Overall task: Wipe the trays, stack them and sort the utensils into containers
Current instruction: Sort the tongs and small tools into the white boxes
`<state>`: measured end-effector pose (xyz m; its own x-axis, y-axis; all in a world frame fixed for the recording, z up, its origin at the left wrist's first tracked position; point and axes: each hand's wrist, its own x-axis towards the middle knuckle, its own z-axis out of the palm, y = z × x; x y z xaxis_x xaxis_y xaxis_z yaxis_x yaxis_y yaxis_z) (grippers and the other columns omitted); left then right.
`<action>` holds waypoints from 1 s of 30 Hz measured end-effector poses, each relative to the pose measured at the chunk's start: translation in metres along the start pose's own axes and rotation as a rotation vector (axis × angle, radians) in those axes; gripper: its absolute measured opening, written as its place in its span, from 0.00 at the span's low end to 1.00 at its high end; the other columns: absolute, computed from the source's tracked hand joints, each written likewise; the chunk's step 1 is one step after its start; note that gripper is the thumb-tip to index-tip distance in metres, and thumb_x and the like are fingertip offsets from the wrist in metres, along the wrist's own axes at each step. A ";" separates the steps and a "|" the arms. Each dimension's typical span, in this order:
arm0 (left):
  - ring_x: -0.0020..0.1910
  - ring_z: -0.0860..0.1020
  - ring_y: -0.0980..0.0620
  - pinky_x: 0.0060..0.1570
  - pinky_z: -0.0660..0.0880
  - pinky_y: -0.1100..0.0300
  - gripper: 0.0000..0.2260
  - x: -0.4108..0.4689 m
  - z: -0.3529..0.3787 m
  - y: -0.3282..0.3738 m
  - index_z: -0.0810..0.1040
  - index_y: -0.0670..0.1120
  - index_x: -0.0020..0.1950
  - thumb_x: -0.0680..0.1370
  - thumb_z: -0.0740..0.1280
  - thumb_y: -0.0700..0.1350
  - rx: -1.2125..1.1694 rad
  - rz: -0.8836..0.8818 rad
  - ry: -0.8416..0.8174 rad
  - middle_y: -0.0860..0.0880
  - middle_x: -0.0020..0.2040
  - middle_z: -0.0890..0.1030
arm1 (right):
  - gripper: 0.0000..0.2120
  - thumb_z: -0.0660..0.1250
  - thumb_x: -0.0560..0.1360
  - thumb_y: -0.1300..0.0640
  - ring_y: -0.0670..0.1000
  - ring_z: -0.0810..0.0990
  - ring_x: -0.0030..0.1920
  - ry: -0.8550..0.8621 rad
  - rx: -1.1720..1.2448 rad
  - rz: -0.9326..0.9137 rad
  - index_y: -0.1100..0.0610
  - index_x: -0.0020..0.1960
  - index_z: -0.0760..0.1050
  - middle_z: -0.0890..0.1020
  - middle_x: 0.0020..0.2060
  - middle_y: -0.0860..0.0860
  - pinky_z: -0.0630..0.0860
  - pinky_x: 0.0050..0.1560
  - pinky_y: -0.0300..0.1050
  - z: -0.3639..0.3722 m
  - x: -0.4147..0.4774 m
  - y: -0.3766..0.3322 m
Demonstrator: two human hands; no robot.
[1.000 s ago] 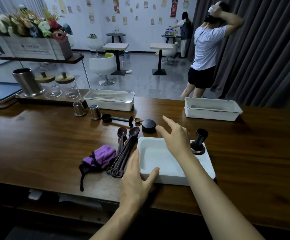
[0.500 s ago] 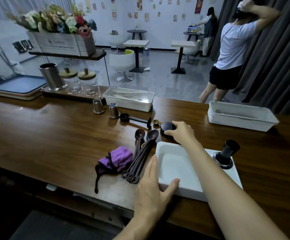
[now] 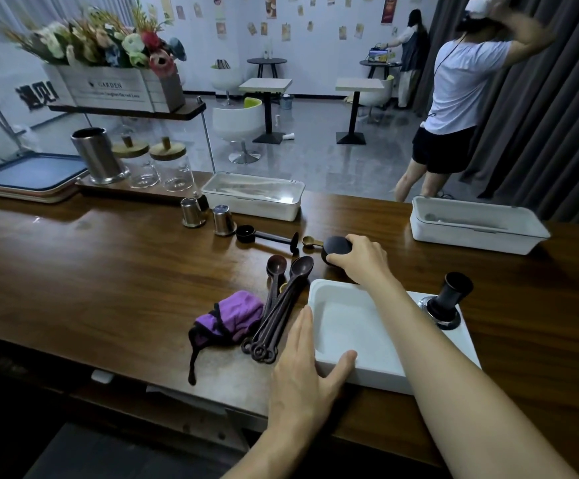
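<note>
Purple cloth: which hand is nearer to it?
Left. The left hand rests on the white container's corner beside the cloth; the right hand grips a black knob farther back.

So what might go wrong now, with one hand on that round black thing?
The right hand gripping the round black puck could knock the small gold spoon beside it. Its forearm, crossing the white plastic container, passes close to the black tamper at the container's edge and might topple it.

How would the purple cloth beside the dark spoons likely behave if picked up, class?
The purple cloth lies bunched, so it is probably floppy and would sag from a grip. Its dark strap trails loose and would likely dangle. Pushed, it would probably crumple rather than slide, perhaps nudging the spoons beside it.
</note>
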<state>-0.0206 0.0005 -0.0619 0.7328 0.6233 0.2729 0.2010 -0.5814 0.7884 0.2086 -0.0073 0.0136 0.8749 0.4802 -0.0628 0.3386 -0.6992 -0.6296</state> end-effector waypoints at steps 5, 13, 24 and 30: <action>0.77 0.62 0.61 0.70 0.67 0.62 0.43 0.000 -0.001 0.001 0.56 0.54 0.83 0.73 0.62 0.72 0.022 0.008 -0.004 0.60 0.80 0.61 | 0.15 0.70 0.67 0.40 0.56 0.78 0.49 0.074 0.069 -0.070 0.48 0.47 0.76 0.82 0.44 0.48 0.76 0.45 0.49 -0.032 -0.048 0.001; 0.75 0.68 0.53 0.68 0.71 0.54 0.41 0.000 -0.001 0.002 0.59 0.51 0.83 0.75 0.68 0.65 0.047 -0.002 -0.002 0.53 0.79 0.66 | 0.24 0.72 0.72 0.42 0.56 0.77 0.58 0.123 0.049 -0.002 0.48 0.66 0.76 0.82 0.56 0.51 0.76 0.53 0.49 -0.066 -0.159 0.036; 0.76 0.67 0.52 0.70 0.69 0.50 0.41 0.000 -0.001 -0.001 0.58 0.50 0.83 0.76 0.69 0.64 0.049 0.000 -0.012 0.53 0.79 0.66 | 0.31 0.70 0.74 0.43 0.58 0.77 0.63 0.210 -0.027 0.089 0.41 0.75 0.67 0.81 0.63 0.50 0.73 0.57 0.49 -0.090 -0.215 0.093; 0.76 0.67 0.52 0.71 0.70 0.48 0.41 -0.001 -0.002 0.002 0.57 0.51 0.83 0.76 0.69 0.64 0.047 -0.005 -0.012 0.53 0.80 0.66 | 0.31 0.69 0.74 0.41 0.58 0.77 0.63 0.176 -0.086 0.085 0.42 0.76 0.67 0.81 0.63 0.50 0.73 0.57 0.49 -0.091 -0.212 0.096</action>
<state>-0.0222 -0.0004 -0.0590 0.7397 0.6197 0.2622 0.2346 -0.6028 0.7627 0.0875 -0.2243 0.0370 0.9459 0.3232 0.0281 0.2830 -0.7797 -0.5585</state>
